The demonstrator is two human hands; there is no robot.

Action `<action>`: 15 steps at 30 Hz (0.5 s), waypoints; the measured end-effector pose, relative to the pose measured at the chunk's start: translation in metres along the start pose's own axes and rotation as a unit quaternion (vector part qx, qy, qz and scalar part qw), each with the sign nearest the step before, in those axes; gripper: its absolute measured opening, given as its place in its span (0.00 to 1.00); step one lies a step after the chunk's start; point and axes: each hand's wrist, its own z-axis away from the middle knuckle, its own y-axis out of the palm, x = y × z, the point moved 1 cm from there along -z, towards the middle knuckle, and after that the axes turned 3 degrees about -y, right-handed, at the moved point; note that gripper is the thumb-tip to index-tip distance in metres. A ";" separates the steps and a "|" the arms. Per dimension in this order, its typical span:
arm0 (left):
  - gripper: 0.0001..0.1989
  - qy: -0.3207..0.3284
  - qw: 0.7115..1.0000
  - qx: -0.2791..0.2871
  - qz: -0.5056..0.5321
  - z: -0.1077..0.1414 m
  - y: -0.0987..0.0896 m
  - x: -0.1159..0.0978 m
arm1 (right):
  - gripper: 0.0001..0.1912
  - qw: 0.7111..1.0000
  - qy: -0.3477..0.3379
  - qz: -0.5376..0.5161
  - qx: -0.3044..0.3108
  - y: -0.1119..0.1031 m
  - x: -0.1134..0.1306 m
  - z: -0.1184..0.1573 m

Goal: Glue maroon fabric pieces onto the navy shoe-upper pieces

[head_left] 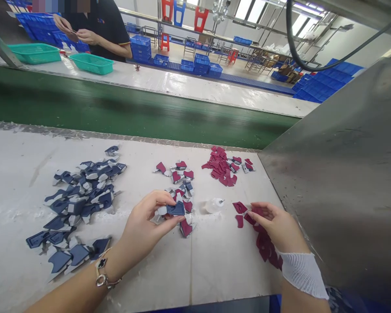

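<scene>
My left hand (150, 217) pinches a dark blue plastic piece (176, 208) with a pale grey edge between thumb and fingers. It is held above a loose group of blue-and-grey pieces with maroon inserts (186, 228). On the right, my right hand (276, 224) reaches over a pile of flat maroon pieces (263, 245). Its thumb and fingertips close on one maroon piece (249, 218) at the pile's edge; the hand partly hides the pile. Two more maroon pieces (239, 208) lie just left of the fingertips. A small clear bottle with a thin tip (214, 205) lies between my hands.
A large heap of blue-and-grey pieces (81, 195) covers the left of the white table. Another maroon pile (220, 165) lies farther back. A metal panel (345, 174) borders the right. Beyond a green belt (133, 113), a person (107, 30) works beside green baskets (91, 63).
</scene>
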 end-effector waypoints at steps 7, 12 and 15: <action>0.10 0.000 1.000 0.005 -0.006 0.000 -0.001 -0.003 | 0.22 1.000 -0.022 -0.012 -0.010 0.010 0.013 0.010; 0.09 -0.003 1.000 0.000 0.013 0.000 0.000 -0.003 | 0.19 0.999 -0.050 -0.014 -0.002 -0.004 0.028 0.032; 0.10 -0.019 0.999 0.011 0.040 0.001 0.002 -0.003 | 0.16 0.993 -0.071 -0.091 0.040 -0.012 0.044 0.054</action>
